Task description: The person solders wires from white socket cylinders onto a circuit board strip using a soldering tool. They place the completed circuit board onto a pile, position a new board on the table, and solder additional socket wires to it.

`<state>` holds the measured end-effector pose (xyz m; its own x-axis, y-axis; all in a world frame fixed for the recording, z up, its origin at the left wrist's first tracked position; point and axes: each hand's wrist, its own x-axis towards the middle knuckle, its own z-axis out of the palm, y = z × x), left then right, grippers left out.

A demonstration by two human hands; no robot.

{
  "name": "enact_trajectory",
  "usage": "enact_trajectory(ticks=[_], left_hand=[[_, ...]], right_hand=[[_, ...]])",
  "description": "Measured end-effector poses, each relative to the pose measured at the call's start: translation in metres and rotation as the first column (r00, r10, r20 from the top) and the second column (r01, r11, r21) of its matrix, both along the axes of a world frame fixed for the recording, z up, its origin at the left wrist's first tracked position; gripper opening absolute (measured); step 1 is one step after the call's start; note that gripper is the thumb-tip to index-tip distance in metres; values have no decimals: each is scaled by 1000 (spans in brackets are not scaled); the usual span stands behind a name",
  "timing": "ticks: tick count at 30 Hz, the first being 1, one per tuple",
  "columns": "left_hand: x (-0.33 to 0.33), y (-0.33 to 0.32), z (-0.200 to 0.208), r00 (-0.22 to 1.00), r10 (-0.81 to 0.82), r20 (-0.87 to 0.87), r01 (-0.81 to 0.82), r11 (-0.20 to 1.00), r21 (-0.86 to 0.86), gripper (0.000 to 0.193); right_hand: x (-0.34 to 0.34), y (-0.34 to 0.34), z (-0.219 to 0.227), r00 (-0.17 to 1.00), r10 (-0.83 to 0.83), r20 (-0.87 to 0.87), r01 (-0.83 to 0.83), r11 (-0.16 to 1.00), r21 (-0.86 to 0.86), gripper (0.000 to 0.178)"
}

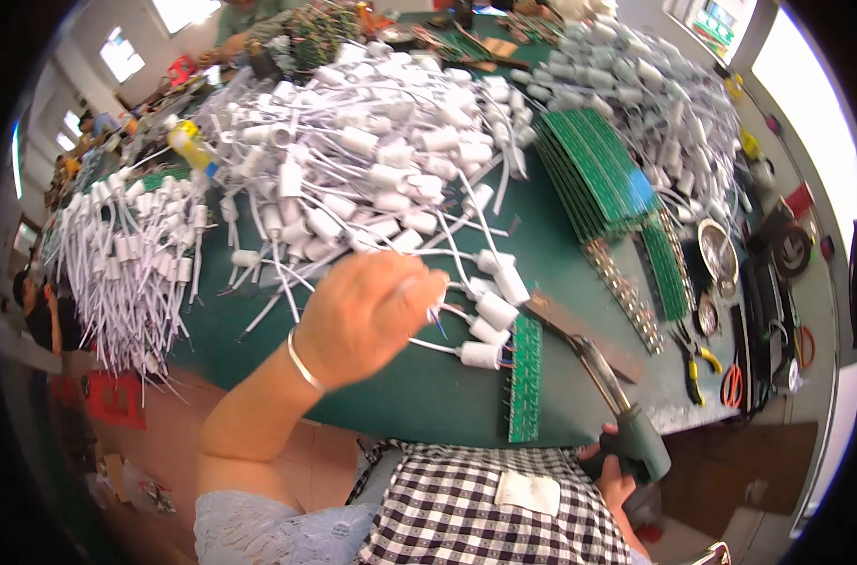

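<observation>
- The green table (428, 400) carries everything, and its crowded surface is the first hazard: loose cords around the work could catch on a sleeve or wrist and drag parts along.
- The big heap of white sockets (358, 141) rises just beyond the left hand; tugging one cord from the tangle could topple others down onto the work.
- The stack of green boards (598, 169) leans to the right of that heap, its layers fanned; a knock from the side could make it slide.
- The soldering iron (643, 443) slants up and left above the brown bar (602, 348); I cannot tell whether its tip touches. If hot, it could scorch nearby cord insulation should it swing left.
- The left hand (376, 306) is raised left of the sockets, thumb and fingers pinched together on what looks like a white cord; a hard pull could strain a joint.
- The right hand (616, 466) is wrapped around the iron's handle near the table's front edge; a loose grip could let the iron roll.
- The narrow green board (525, 386) lies near the front edge, left of the iron; unclamped as it appears, it could shift when its wires are pulled.
- The white socket (480, 355) beside its upper left side has thin leads reaching the board; crossed leads could short.
- The white cord (455, 284) at the left fingertips is thin, so it could slip free.
</observation>
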<state>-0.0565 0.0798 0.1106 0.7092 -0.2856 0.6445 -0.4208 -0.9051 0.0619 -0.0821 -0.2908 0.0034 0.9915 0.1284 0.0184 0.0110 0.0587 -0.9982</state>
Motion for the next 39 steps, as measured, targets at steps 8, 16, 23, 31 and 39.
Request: enact_trajectory(ticks=[8,16,23,31,39], left_hand=[[-34,-93,-89,832,9,-554,-278,871,-404,15],[-24,-108,-101,928,55,-367,-186,925,-332,12],[-23,-116,-89,932,135,-335,-202,964,-173,22],[-21,-112,-94,922,117,-368,-156,985,-76,26],[-22,-115,-103,934,96,-344,-171,966,-195,26]], right_hand=[[-1,-19,-21,962,243,126,-255,964,82,43],[-19,-38,-32,975,214,54,-219,971,93,46],[-6,-41,-27,955,290,57,-286,956,-66,37],[-1,-39,-15,939,345,4,-342,933,-113,34],[3,-37,-13,926,377,-25,-376,915,-145,29]])
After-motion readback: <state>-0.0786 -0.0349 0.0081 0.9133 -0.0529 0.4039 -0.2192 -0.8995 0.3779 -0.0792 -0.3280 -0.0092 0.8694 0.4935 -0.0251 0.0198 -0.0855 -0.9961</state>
